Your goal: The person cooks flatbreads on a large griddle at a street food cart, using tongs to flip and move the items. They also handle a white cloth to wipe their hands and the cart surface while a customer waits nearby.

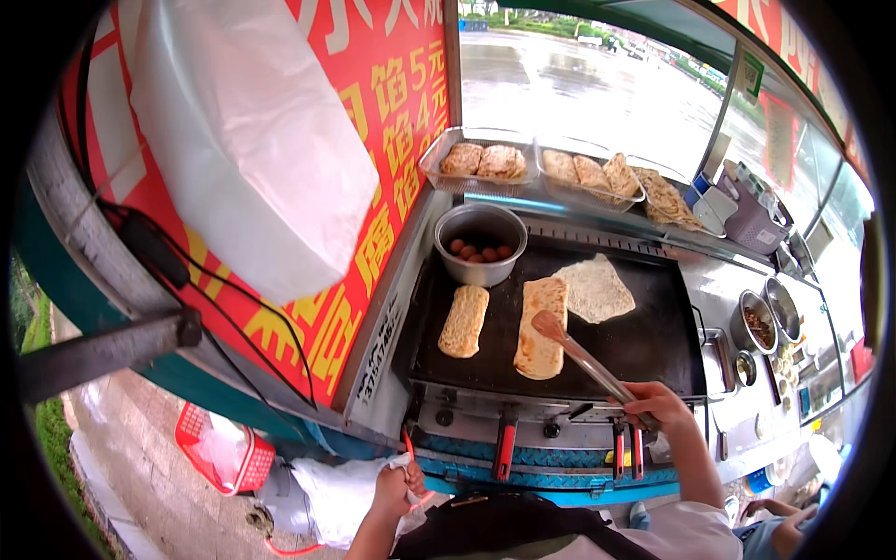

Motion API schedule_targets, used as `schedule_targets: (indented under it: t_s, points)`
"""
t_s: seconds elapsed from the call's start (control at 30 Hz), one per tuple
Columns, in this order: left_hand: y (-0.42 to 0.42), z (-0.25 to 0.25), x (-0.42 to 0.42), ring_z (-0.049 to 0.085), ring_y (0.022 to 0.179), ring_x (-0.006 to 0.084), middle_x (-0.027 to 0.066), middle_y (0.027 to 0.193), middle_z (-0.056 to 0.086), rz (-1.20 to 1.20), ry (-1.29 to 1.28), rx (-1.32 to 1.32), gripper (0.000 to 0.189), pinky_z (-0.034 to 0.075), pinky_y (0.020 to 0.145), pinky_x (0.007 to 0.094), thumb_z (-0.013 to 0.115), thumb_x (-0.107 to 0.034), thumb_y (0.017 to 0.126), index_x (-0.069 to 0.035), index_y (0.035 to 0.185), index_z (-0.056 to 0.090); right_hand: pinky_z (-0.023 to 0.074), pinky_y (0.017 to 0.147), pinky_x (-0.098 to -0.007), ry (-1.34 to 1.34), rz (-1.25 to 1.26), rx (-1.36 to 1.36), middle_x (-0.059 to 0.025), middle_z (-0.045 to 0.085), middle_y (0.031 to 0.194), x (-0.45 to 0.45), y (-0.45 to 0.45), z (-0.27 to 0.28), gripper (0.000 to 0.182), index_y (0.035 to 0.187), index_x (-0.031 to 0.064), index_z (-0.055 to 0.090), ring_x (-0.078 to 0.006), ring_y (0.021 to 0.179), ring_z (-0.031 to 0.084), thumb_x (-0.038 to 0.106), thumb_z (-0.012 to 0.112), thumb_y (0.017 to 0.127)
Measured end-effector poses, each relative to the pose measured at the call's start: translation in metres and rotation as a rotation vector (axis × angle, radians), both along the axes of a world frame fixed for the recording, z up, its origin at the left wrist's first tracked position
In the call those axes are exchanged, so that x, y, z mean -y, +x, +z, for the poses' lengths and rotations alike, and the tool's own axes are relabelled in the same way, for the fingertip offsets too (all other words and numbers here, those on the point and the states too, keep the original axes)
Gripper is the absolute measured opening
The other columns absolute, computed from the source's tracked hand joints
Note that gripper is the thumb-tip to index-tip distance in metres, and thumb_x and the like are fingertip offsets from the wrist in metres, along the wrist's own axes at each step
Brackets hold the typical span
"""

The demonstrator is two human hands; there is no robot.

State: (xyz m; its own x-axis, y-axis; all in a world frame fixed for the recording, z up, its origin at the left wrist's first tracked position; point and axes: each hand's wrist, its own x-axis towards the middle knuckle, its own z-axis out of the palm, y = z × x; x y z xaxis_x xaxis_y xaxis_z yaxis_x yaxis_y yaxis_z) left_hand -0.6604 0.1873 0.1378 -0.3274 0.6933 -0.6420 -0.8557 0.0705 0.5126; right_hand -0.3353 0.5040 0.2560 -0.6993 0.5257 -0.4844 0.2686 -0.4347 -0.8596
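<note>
My right hand (654, 406) grips a pair of metal tongs (595, 367) by the handle. Their broad tips rest on a long browned flatbread (540, 353) in the middle of a black flat griddle (630, 350). Behind it, a paler thin sheet of dough (598, 288) touches or slightly overlaps its edge. To the left, a smaller flatbread (464, 322) lies on the hot plate. Low at the front left, my left hand (402, 484) is closed around a bit of white cloth or plastic (400, 460); a crumpled white plastic bag (343, 493) shows just beyond it.
A metal pot (483, 269) of brown eggs occupies the griddle's back left corner. Trays (479, 183) of cooked flatbreads line the shelf behind. Metal bowls (754, 322) stand at right. A big white bag (245, 140) hangs at left. Another person's arm (784, 521) appears bottom right.
</note>
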Motion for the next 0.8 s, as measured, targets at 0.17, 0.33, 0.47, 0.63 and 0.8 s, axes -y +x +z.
schedule_targets:
  t_s: [0.17,0.33,0.47,0.63,0.8]
  points:
    - [-0.014,-0.019,-0.026,0.033,0.049,0.0133,0.0039,0.056,0.036,-0.096,0.076,0.066,0.011,0.025,0.044,0.0261,0.039,0.001,0.067,-0.006,0.059,0.041,0.0431,0.041,-0.0234,0.086,-0.034,-0.123,-0.0090,0.060,0.072,-0.020,-0.020,0.080,0.054,0.119,-0.0092,0.047,-0.0132,0.048,0.054,0.004,0.064,0.069]
    - [-0.020,-0.019,-0.034,0.032,0.048,0.0144,0.0040,0.055,0.035,-0.124,0.088,0.119,0.014,0.025,0.044,0.0263,0.042,-0.004,0.073,-0.006,0.059,0.039,0.0370,0.037,-0.0204,0.354,-0.014,-0.133,-0.0017,0.053,0.058,-0.101,-0.117,0.136,0.040,0.109,-0.0045,0.055,-0.0079,0.043,0.047,0.016,0.062,0.076]
    - [-0.025,-0.024,-0.016,0.031,0.048,0.0134,0.0031,0.054,0.032,-0.043,0.044,0.060,0.020,0.025,0.044,0.0261,0.041,-0.005,0.078,-0.008,0.059,0.037,0.0395,0.038,-0.0221,0.314,0.052,-0.031,-0.0046,0.056,0.058,-0.205,-0.205,0.148,0.034,0.108,-0.0039,0.056,-0.0089,0.044,0.050,0.015,0.059,0.080]
    - [-0.024,-0.053,0.023,0.045,0.048,0.0181,0.0022,0.055,0.043,0.197,-0.165,-0.040,0.022,0.044,0.044,0.0333,0.043,-0.018,0.085,-0.009,0.065,0.046,0.0418,0.040,-0.0232,0.475,0.110,0.103,-0.0103,0.061,0.063,-0.273,-0.305,0.137,0.026,0.099,-0.0036,0.060,-0.0110,0.048,0.054,0.014,0.058,0.080]
    - [-0.022,-0.065,0.042,0.055,0.058,0.0215,0.0082,0.064,0.052,0.207,-0.077,0.021,0.010,0.051,0.054,0.0394,0.047,-0.006,0.080,-0.004,0.071,0.051,0.0419,0.040,-0.0239,0.438,0.014,0.163,-0.0108,0.062,0.064,-0.259,-0.349,0.134,0.016,0.081,-0.0013,0.063,-0.0119,0.046,0.053,0.015,0.059,0.080]
